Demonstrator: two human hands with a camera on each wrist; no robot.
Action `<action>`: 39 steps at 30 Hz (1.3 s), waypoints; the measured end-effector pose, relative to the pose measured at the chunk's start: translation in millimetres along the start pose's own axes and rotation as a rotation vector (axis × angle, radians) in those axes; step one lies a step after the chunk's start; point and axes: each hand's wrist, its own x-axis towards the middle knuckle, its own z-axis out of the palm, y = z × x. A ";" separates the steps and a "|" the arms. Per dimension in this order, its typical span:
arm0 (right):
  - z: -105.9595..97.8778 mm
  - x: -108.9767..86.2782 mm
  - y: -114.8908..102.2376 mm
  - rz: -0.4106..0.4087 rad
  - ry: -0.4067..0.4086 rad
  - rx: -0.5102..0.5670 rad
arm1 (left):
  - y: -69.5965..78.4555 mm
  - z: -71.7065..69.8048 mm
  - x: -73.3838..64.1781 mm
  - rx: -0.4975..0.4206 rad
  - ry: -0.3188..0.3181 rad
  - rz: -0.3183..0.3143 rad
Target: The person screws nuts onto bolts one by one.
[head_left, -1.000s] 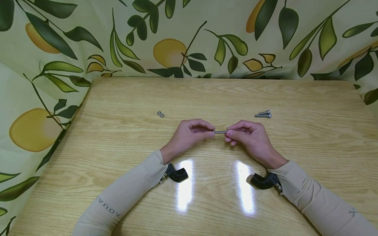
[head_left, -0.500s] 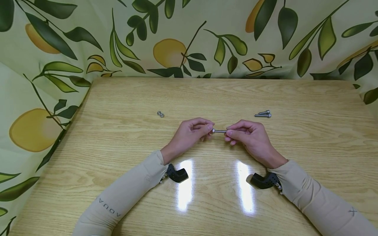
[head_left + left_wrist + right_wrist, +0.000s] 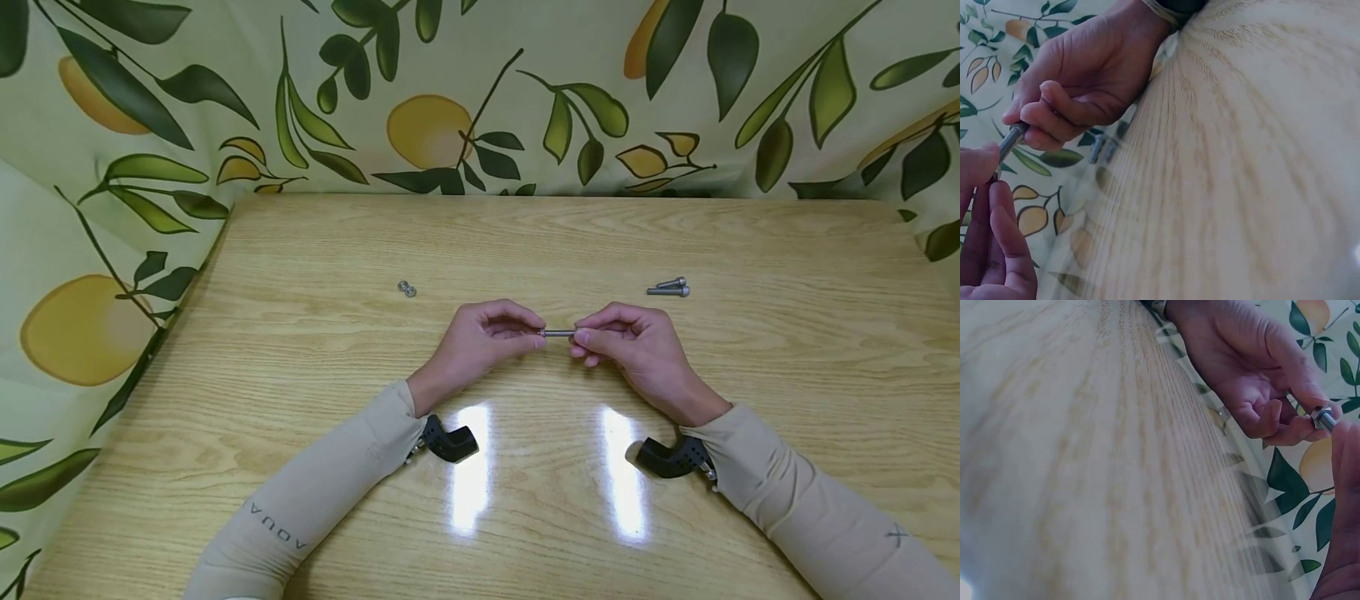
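Observation:
A metal bolt point(image 3: 558, 333) is held level between the two hands, above the table. My right hand point(image 3: 633, 346) pinches its head end between thumb and fingers. A hex nut point(image 3: 1320, 417) sits on the threaded end, as the right wrist view shows. Thumb and index finger of my left hand point(image 3: 491, 333) pinch that nut and cover most of it in the head view. In the left wrist view the bolt's shank point(image 3: 1010, 142) runs from the left fingertips to the right hand point(image 3: 1079, 94).
Loose nuts point(image 3: 407, 289) lie on the wooden table point(image 3: 525, 250) behind the left hand. Two more bolts point(image 3: 667, 288) lie behind the right hand. A leaf-patterned cloth point(image 3: 330, 108) rises along the back and left edges. Each wrist carries a black camera mount point(image 3: 450, 442).
Half a second ago the left thumb was rolled up and forward, with the nut showing; now it is back low, as one second ago. The right hand holds still on the bolt.

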 end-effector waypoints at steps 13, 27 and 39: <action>0.8 -0.6 -0.2 0.012 0.009 -0.040 | -1.7 0.8 -1.2 0.050 -0.015 -0.049; 1.3 -1.7 -1.2 0.021 0.018 -0.062 | -2.2 -0.1 -1.5 0.019 -0.019 -0.001; 0.2 -0.3 -2.1 0.020 0.017 -0.058 | -0.7 0.0 0.5 0.070 -0.033 -0.033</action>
